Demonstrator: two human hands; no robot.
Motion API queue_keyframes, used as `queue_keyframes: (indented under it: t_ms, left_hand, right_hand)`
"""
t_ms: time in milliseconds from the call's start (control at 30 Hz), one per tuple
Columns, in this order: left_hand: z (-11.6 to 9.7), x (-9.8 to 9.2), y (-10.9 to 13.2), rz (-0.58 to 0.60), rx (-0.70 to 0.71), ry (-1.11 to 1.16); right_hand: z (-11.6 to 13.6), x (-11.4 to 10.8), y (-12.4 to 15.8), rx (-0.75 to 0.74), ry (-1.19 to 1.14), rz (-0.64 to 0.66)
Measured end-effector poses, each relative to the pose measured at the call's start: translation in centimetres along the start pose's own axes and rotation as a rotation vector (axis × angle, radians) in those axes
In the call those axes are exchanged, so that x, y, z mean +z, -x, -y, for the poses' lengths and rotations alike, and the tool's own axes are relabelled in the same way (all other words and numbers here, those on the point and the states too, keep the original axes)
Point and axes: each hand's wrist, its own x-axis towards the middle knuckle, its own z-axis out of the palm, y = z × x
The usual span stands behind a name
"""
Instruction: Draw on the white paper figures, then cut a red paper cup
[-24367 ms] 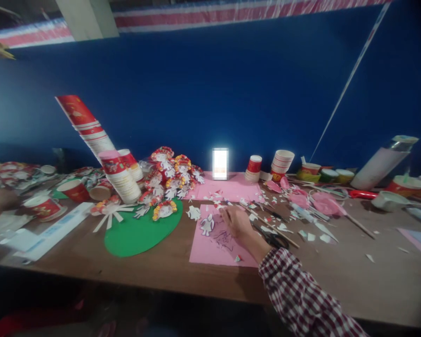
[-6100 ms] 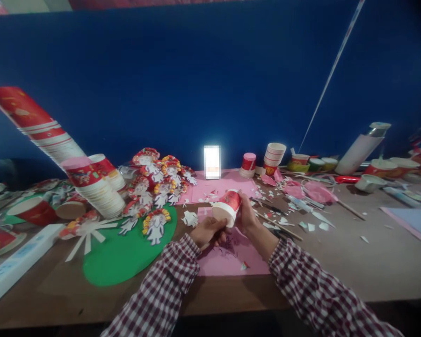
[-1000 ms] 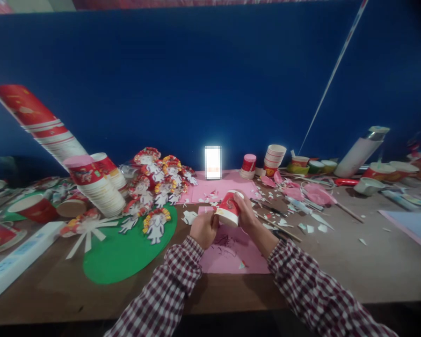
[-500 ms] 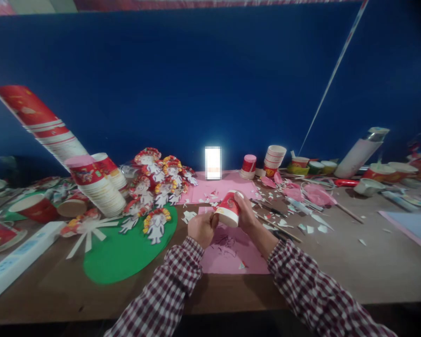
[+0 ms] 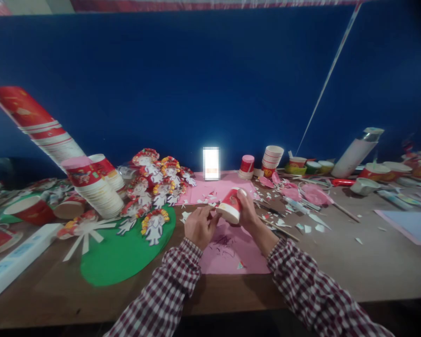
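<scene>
Your right hand (image 5: 248, 209) was closed around the right side of a red-and-white paper cup (image 5: 230, 204), its fingers curved against the wall, and the cup was held tilted above a pink sheet (image 5: 231, 260) bearing dark marks. Your left hand (image 5: 198, 227) was at the cup's lower left edge, fingers bent and thumb drawn close to the index finger, with the cup just beyond the fingertips; whether these touched the edge or pinched anything could not be determined. To your left, a paper doll with a yellow-and-red headpiece (image 5: 156, 226) lay on a green sheet (image 5: 126, 264).
</scene>
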Motion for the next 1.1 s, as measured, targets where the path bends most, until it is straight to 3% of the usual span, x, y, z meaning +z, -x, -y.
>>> queue_keyframes:
  t_ms: [200, 467, 633, 1100]
  left_hand:
    - [0.2, 0.2, -0.2, 0.15, 0.128, -0.034]
    - [0.2, -0.1, -0.3, 0.198, 0.191, -0.153]
    - [0.6, 0.1, -0.4, 0.168, 0.208, -0.193]
    - [0.9, 0.1, -0.4, -0.055, 0.23, -0.352]
  right_hand:
    - [-0.6, 0.2, 0.6, -0.174, 0.259, 0.155]
    - [-0.6, -0.7, 0.0, -0.192, 0.354, 0.163]
    - [-0.5, -0.6, 0.0, -0.178, 0.338, 0.159]
    - [-0.6, -0.6, -0.2, -0.168, 0.26, 0.119]
